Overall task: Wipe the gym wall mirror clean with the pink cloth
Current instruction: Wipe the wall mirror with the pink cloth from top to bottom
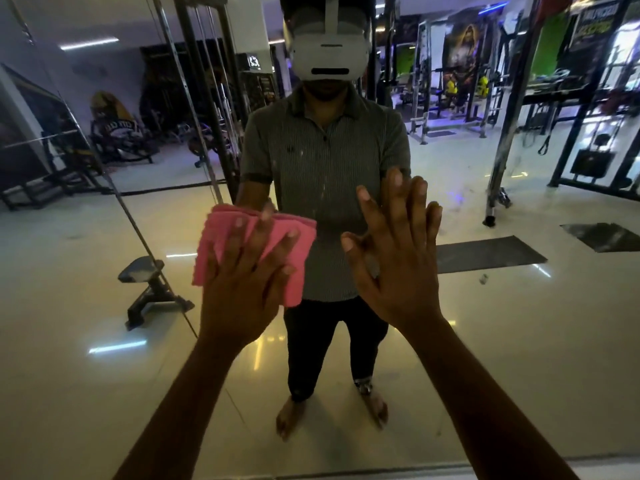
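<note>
One pink cloth (254, 252), two hands: the left hand (246, 282) presses it flat, fingers spread, against the mirror (519, 323); the right hand (394, 268) rests open beside.

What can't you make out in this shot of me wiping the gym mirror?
- Head view: the part of the pink cloth under the left hand is covered, so its full shape is hidden.
- The glass behind the right hand is blocked by the flat palm.
- The mirror runs past the top, left and right frame edges.
- Pale specks on the glass are too small to tell smears from reflections.
</note>
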{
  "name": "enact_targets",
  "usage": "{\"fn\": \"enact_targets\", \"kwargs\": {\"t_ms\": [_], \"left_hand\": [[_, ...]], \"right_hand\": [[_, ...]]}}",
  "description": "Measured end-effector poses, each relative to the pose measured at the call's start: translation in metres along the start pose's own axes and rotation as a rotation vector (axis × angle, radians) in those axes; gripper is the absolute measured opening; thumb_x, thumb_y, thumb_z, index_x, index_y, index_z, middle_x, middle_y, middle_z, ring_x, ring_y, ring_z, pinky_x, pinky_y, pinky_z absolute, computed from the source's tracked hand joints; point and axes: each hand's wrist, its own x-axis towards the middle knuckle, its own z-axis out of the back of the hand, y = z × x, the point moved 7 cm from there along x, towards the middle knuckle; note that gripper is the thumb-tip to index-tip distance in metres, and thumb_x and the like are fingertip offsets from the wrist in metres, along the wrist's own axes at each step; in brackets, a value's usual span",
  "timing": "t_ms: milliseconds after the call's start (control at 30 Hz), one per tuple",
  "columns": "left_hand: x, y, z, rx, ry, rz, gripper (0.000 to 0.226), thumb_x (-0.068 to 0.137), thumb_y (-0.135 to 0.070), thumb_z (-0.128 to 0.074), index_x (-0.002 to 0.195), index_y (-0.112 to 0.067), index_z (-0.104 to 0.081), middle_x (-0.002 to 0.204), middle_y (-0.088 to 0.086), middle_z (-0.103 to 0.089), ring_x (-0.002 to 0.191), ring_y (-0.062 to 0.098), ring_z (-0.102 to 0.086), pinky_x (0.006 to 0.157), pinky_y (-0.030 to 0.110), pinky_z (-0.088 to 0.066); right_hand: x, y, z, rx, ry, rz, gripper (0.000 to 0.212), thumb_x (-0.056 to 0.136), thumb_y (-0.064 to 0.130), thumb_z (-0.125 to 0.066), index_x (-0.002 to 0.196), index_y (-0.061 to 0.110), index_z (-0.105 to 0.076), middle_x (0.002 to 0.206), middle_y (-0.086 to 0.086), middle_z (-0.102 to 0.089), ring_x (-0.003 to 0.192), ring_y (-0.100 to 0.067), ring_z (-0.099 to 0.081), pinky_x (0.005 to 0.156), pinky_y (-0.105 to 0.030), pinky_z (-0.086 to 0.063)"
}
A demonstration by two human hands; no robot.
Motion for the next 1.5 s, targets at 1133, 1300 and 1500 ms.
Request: {"fn": "enact_targets", "kwargs": {"t_ms": [1133,1300,1500], "left_hand": [[0.056,-0.027,0.017,-0.012,-0.054,-0.118,0.063,0.116,-0.054,-0.032,0.173,-0.032,-0.016,0.182,0.01,-0.006,0.167,0.043,-0.005,0.129,0.072,0.004],[0.074,0.016,0.05,0.067,-0.155,0.037,0.069,0.115,-0.052,-0.044,0.173,-0.026,-0.018,0.181,0.014,-0.003,0.166,0.045,-0.006,0.13,0.072,0.0],[0.069,-0.043,0.016,-0.046,-0.099,0.044,0.066,0.117,-0.053,-0.034,0.174,-0.024,-0.016,0.182,0.014,-0.005,0.167,0.042,-0.001,0.128,0.076,-0.001]], "right_hand": [[-0.003,0.001,0.005,-0.027,-0.018,0.027,0.073,0.108,0.036,-0.068,0.171,0.018,-0.035,0.183,-0.014,-0.009,0.169,-0.043,-0.003,0.133,-0.069,-0.009],[-0.003,0.001,0.005,-0.023,-0.021,0.028,0.073,0.109,0.038,-0.066,0.171,0.019,-0.034,0.183,-0.014,-0.01,0.17,-0.041,-0.002,0.132,-0.071,-0.012],[-0.004,-0.003,0.011,0.02,-0.043,0.007,0.076,0.108,0.04,-0.067,0.171,0.016,-0.032,0.182,-0.017,-0.011,0.17,-0.041,-0.002,0.132,-0.071,-0.013]]}}
